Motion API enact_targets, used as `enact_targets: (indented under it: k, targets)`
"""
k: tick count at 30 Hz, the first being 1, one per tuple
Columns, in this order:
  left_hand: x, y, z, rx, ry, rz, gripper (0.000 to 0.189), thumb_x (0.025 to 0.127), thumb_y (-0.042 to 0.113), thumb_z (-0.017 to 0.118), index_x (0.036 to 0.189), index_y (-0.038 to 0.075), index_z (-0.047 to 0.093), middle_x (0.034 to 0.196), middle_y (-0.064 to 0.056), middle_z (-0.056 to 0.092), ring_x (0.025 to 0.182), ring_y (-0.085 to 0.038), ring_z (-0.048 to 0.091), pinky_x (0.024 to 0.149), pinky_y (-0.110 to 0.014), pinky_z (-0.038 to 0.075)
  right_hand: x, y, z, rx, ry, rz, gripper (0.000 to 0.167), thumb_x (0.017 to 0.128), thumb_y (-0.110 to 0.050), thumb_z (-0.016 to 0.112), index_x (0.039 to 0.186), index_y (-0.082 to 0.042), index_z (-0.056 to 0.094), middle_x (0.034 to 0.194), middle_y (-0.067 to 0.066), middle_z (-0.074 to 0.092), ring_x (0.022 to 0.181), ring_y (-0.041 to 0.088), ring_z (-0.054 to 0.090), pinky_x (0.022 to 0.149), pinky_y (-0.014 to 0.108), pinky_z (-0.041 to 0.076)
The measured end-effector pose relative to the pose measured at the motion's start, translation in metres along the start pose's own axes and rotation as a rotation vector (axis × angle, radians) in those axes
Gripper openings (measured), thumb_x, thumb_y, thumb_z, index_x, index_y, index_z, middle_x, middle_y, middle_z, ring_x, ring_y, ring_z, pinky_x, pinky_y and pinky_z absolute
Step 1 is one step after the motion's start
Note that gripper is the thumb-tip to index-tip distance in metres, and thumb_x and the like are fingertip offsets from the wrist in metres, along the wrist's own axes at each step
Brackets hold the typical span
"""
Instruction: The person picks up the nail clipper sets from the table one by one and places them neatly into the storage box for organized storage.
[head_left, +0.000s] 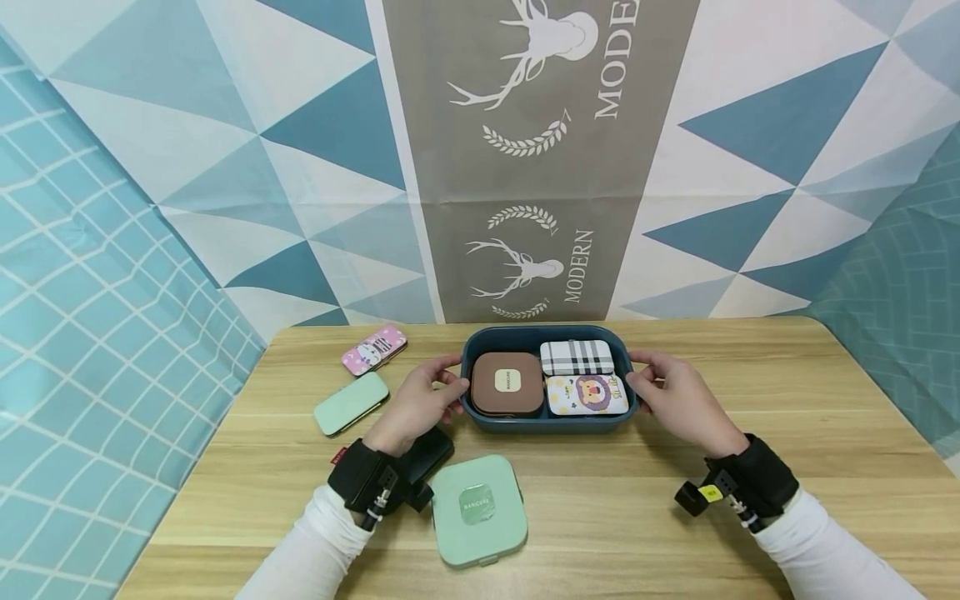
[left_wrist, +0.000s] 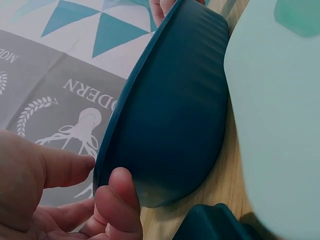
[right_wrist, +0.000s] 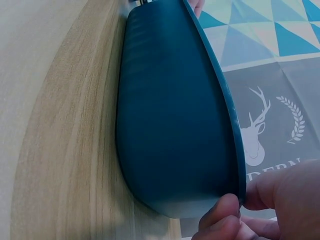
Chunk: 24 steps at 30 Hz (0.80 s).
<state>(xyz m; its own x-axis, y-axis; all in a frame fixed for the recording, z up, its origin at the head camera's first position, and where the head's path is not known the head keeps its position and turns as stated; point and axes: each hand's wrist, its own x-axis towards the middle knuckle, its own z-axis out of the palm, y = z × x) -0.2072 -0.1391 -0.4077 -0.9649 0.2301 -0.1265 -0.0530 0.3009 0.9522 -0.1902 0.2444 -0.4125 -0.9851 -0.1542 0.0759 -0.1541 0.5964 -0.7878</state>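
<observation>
A dark blue rounded storage box (head_left: 551, 424) stands at the back of the table. Inside it lie a brown manicure case (head_left: 487, 400) on the left, a plaid case (head_left: 576, 358) at the back right and a white lion-print case (head_left: 562, 400) in front of that. My left hand (head_left: 422, 400) pinches the box's left rim between thumb and fingers. At the opposite end, the right hand (head_left: 678, 398) grips the rim likewise. Both wrist views show the box's outer wall (left_wrist: 165, 110) and thumbs at the rim; the right wrist view has its wall (right_wrist: 170, 100) too.
Left of the box lie a pink cartoon case (head_left: 375, 350) and a mint-green oblong case (head_left: 351, 404). A mint-green square manicure case (head_left: 480, 512) is nearer the front. Some black object (head_left: 433, 452) sits partly hidden under the left wrist. A patterned cloth backdrop rises behind the table.
</observation>
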Motion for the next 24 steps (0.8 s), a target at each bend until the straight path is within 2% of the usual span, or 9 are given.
enact_targets:
  k: [7, 15, 24]
  targets:
    - [-0.001, 0.005, -0.005, 0.016, 0.012, 0.006, 0.051, 0.109, 0.011, 0.06, 0.157, 0.0, 0.046, 0.11, -0.014, 0.056, 0.083, -0.036, 0.068, 0.071, -0.04, 0.059, 0.0, 0.001, 0.0, 0.0, 0.002, -0.001, 0.045, 0.11, -0.011, 0.057, 0.15, 0.006, 0.051, 0.09, 0.012, 0.062, 0.071, 0.031, 0.063, 0.05, 0.029, 0.04]
    - [-0.004, 0.011, -0.008, 0.043, 0.025, 0.024, 0.052, 0.11, 0.011, 0.059, 0.158, 0.001, 0.044, 0.112, -0.015, 0.055, 0.09, -0.043, 0.068, 0.068, -0.04, 0.06, 0.0, 0.001, -0.001, 0.006, 0.005, -0.003, 0.045, 0.109, -0.011, 0.057, 0.151, 0.007, 0.05, 0.091, 0.013, 0.062, 0.071, 0.03, 0.063, 0.051, 0.028, 0.041]
    - [-0.01, 0.017, -0.011, 0.081, 0.034, 0.049, 0.052, 0.11, 0.013, 0.06, 0.158, 0.002, 0.044, 0.114, -0.016, 0.055, 0.087, -0.038, 0.068, 0.066, -0.039, 0.059, 0.0, 0.001, 0.0, 0.007, 0.0, 0.001, 0.045, 0.11, -0.011, 0.057, 0.151, 0.007, 0.05, 0.091, 0.013, 0.061, 0.07, 0.028, 0.062, 0.05, 0.029, 0.04]
